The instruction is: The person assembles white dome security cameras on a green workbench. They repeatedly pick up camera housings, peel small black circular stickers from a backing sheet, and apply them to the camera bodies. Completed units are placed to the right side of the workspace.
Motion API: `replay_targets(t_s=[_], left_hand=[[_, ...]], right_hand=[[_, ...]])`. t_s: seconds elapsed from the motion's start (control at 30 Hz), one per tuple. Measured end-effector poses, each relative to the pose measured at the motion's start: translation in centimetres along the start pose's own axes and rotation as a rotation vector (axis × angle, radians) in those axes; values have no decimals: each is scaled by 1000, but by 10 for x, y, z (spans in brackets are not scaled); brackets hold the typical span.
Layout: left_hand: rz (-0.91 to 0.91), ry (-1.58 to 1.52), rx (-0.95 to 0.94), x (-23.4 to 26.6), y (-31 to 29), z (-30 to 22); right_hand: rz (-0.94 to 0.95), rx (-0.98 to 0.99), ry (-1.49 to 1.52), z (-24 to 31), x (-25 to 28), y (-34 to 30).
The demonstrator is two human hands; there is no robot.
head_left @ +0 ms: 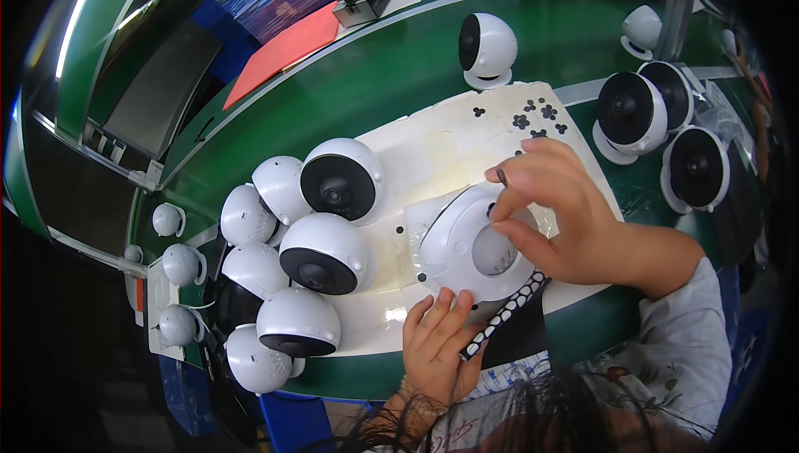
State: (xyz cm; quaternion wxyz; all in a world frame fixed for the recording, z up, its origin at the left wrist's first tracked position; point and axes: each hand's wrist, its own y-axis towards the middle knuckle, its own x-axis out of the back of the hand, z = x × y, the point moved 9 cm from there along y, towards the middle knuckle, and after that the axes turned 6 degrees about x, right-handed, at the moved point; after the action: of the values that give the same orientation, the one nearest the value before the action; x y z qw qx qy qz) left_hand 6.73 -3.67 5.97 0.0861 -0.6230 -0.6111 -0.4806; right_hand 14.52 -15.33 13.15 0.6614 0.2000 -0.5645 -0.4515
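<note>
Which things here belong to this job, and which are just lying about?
Apparently in use:
white rounded plastic device, under the right fingers
black strip with white circles, by the left hand
pale flat board beneath

Seemingly lying about:
flat red sheet
silver metallic box

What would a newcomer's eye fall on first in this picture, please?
Most likely the round white devices, several with black fronts, crowded at the left end of the pale board. Next, the single white unit right of them, with the left hand at its near edge and the right hand above.
</note>
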Motion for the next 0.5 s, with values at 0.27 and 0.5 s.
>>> replay_targets(t_s=[0.27, 0.5], left_hand=[[-10, -12, -18, 0, 1, -1], [2, -20, -20, -1, 0, 0]], right_hand=[[269, -184, 284, -12, -42, 4], [230, -145, 290, -12, -42, 3]])
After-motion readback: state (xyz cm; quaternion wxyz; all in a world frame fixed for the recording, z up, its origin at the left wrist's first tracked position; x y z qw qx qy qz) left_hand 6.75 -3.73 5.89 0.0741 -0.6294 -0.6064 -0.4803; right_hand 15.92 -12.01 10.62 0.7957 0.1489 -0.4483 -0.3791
